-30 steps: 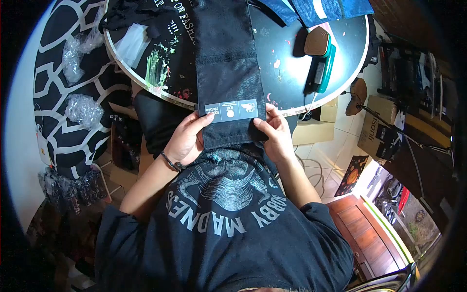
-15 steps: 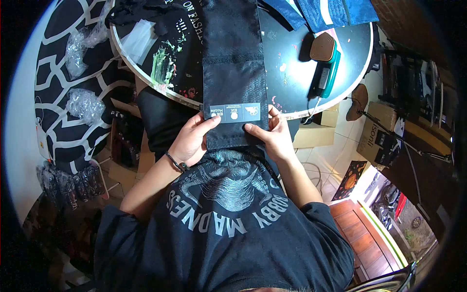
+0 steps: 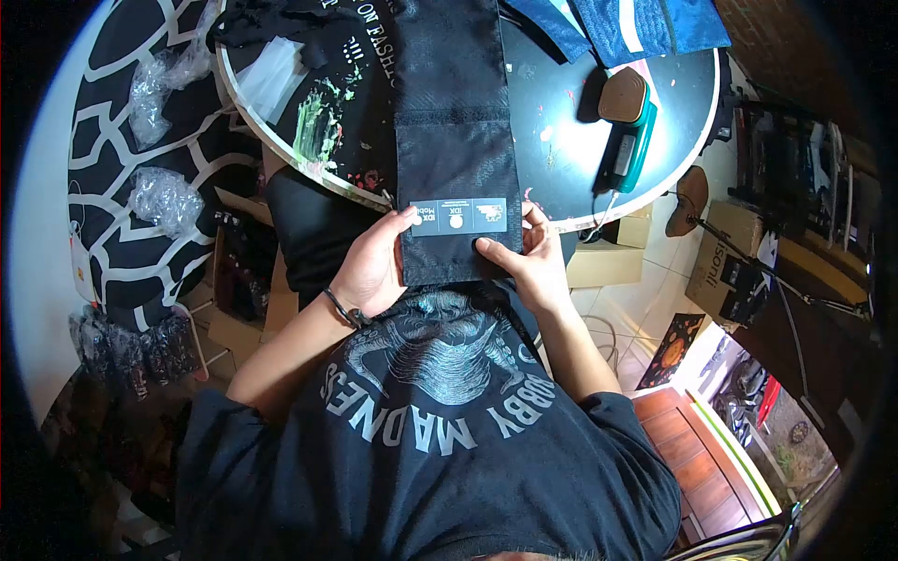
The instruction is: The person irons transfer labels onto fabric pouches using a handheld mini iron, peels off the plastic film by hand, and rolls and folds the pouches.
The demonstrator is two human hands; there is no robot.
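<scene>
A long black fabric piece (image 3: 456,159) hangs over the near rim of the round table, its lower end held between my two hands. Across that end lies a grey printed label strip (image 3: 459,216) with white logos and the letters IDX. My left hand (image 3: 374,266) grips the left edge, thumb near the label's left end. On the right edge, my right hand (image 3: 531,254) pinches the cloth, thumb on top just below the label and fingers behind. A green handheld heat press (image 3: 636,150) with a tan plate rests on the table to the right.
The round black table (image 3: 561,168) has paint-like smears. Blue fabric (image 3: 645,28) lies at its far right, translucent sheets (image 3: 271,79) at its left. Crumpled clear plastic (image 3: 166,203) sits on the patterned cloth. A cardboard box (image 3: 725,257) stands at right.
My left thumb has shifted off the label toward the cloth's left edge, uncovering more of the print. The fabric and both hands appear slightly further right in view.
</scene>
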